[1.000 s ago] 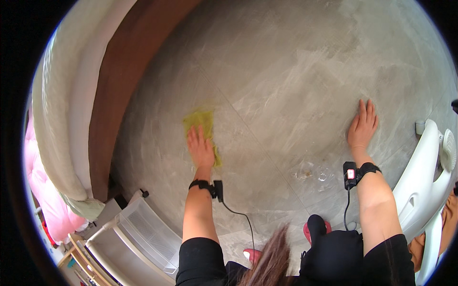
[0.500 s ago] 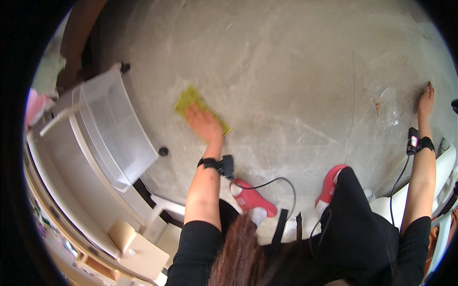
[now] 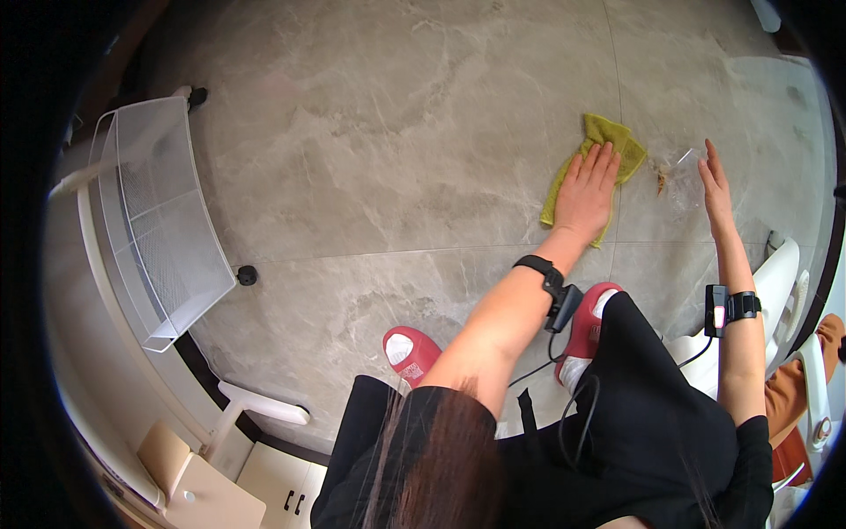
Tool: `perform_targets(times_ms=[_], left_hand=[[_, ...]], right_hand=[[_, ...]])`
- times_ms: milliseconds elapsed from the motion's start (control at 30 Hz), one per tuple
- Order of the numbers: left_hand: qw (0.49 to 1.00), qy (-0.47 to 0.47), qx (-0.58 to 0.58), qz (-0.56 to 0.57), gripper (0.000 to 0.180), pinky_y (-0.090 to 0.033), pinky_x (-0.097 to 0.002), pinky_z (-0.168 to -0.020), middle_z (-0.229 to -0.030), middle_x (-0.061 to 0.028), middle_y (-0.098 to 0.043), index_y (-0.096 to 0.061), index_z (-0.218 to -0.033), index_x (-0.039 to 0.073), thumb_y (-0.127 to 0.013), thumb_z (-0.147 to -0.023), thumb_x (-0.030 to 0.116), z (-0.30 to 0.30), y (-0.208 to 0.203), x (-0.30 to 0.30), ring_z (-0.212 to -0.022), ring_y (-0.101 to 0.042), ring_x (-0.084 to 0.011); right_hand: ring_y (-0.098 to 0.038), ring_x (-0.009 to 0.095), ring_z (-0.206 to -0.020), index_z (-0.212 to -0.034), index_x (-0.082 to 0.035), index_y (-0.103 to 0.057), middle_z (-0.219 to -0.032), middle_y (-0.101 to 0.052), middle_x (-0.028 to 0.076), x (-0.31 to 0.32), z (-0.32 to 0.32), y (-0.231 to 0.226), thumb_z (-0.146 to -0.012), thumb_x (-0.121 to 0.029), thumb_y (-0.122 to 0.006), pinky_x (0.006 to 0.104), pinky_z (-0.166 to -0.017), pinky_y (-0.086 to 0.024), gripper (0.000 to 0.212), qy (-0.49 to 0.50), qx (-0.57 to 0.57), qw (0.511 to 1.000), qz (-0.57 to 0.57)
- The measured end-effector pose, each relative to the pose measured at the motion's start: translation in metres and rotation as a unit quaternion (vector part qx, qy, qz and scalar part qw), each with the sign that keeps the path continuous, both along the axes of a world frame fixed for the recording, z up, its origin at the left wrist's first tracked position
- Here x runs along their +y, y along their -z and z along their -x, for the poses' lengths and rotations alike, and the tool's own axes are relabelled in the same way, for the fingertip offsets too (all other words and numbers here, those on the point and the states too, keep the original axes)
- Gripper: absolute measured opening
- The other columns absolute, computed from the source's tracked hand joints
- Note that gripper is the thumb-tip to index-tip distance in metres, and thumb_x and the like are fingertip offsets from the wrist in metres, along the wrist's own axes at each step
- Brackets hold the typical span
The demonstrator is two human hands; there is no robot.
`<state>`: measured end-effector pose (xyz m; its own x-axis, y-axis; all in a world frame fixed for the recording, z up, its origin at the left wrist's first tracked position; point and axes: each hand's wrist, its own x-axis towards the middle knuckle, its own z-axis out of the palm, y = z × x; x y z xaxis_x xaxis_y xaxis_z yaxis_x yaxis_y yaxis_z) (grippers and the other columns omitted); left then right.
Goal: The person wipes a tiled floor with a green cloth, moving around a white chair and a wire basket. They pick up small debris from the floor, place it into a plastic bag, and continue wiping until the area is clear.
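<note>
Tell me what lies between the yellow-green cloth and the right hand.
In the head view, small brownish debris and, nearer the right hand, crumpled clear plastic lie between it and the yellow-green cloth.

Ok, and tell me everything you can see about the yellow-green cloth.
The yellow-green cloth looks like soft fabric in one plain colour. It lies on the grey marbled floor, spread but rumpled, with corners poking out. The person's left grip rests flat on it, palm down, hiding its middle. A small brownish bit lies just to its right.
</note>
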<state>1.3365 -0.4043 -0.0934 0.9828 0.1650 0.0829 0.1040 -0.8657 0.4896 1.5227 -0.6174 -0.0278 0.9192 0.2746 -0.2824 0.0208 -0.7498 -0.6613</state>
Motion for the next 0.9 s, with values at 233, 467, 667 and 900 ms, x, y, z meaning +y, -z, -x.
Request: perform_targets(times_ms=[233, 467, 667, 900], left_hand=[[0.986, -0.166, 0.007, -0.019, 0.065, -0.022, -0.0496, -0.121, -0.156, -0.0204, -0.038, -0.037, -0.150, 0.000, -0.049, -0.087, 0.010, 0.116, -0.002, 0.076, -0.147, -0.032, -0.0331], [0.880, -0.423, 0.096, -0.191, 0.058, -0.021, -0.0494, -0.120, -0.157, -0.0248, -0.032, -0.031, -0.153, 0.000, -0.041, -0.102, 0.025, 0.143, 0.000, 0.173, -0.148, -0.028, -0.0367], [0.924, -0.332, 0.054, -0.179, 0.056, -0.023, -0.0496, -0.119, -0.158, -0.0203, -0.033, -0.034, -0.154, 0.007, -0.042, -0.101, 0.024, 0.057, 0.008, 0.197, -0.147, -0.029, -0.0363], [0.961, -0.218, 0.035, -0.166, 0.055, -0.022, -0.0489, -0.120, -0.159, -0.0194, -0.033, -0.036, -0.154, 0.010, -0.044, -0.100, 0.023, 0.012, 0.008, 0.157, -0.147, -0.030, -0.0349]], right_hand=[[-0.030, 0.034, -0.148, -0.151, -0.016, -0.043, -0.158, -0.035, 0.020, 0.001, 0.016, 0.000, -0.092, -0.028, -0.067, 0.0412, -0.119, -0.028, 0.065, -0.159, -0.081, 0.980, 0.093], [-0.046, 0.039, -0.134, -0.140, -0.012, -0.054, -0.148, -0.046, 0.021, 0.001, 0.026, 0.010, -0.088, -0.017, -0.066, 0.0422, -0.110, -0.039, 0.054, -0.142, -0.135, 0.979, 0.052], [-0.067, 0.024, -0.087, -0.110, -0.005, -0.070, -0.098, -0.072, 0.010, -0.004, 0.019, 0.012, -0.091, -0.007, -0.057, 0.0319, -0.075, -0.052, 0.023, 0.025, -0.115, 0.991, -0.068], [-0.054, 0.006, -0.070, -0.105, -0.003, -0.070, -0.087, -0.064, 0.000, -0.027, 0.011, 0.003, -0.092, 0.000, -0.047, 0.0235, -0.062, -0.045, 0.027, 0.226, 0.026, 0.957, -0.181]])
